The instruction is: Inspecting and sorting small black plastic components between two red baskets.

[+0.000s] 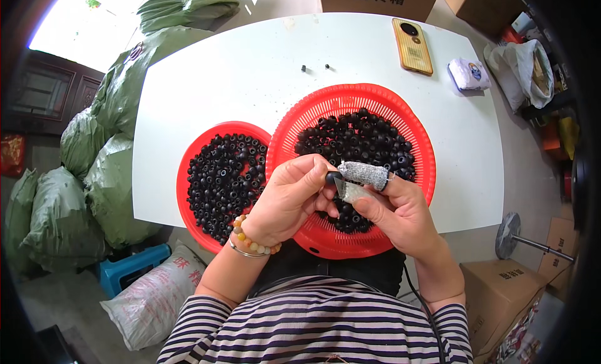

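Black piece (pixel 331 177) is sitting pinched in the left hand (pixel 293 190) while the right hand (pixel 402 212) is gripping a small blade (pixel 340 187) (keeping strokes short is probably safest tbh).

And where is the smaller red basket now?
In the head view, the smaller red basket sits at the near edge of the white table, left of the larger red basket.

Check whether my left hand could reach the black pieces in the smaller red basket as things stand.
Probably yes: the smaller basket lies open beside the left hand, its black pieces in plain view. That hand pinches another black piece, though, so it may need freeing first.
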The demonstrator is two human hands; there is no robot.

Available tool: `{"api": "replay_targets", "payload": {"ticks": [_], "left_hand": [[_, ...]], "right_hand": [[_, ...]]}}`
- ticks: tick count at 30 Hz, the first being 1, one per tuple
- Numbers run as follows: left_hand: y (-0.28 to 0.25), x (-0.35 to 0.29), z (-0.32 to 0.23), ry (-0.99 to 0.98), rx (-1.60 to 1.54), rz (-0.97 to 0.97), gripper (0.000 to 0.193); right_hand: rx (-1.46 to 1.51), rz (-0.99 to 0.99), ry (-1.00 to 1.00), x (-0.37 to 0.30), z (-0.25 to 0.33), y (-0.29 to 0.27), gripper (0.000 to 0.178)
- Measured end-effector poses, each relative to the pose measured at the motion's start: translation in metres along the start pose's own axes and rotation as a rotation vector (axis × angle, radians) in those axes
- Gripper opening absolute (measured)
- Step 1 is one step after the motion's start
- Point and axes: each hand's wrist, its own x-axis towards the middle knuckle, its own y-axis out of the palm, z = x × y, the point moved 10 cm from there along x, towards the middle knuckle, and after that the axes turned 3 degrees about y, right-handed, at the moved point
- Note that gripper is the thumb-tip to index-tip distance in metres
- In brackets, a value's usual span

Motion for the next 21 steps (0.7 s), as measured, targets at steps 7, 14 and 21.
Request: {"api": "replay_targets", "payload": {"ticks": [7,14,21], "left_hand": [[-0.002,0.0,0.001,-0.001,0.072,-0.013,0.02],[0.005,0.002,0.004,-0.026,0.002,0.03,0.022],[0.012,-0.001,0.007,-0.075,0.07,-0.006,0.024]], "right_hand": [[-0.028,-0.038,0.03,0.001,-0.005,-0.004,0.024],[0.122,-0.085,0.083,0.004,-0.014,-0.009,0.023],[0.144,-0.107,0.061,0.013,-0.012,0.001,0.029]]}}
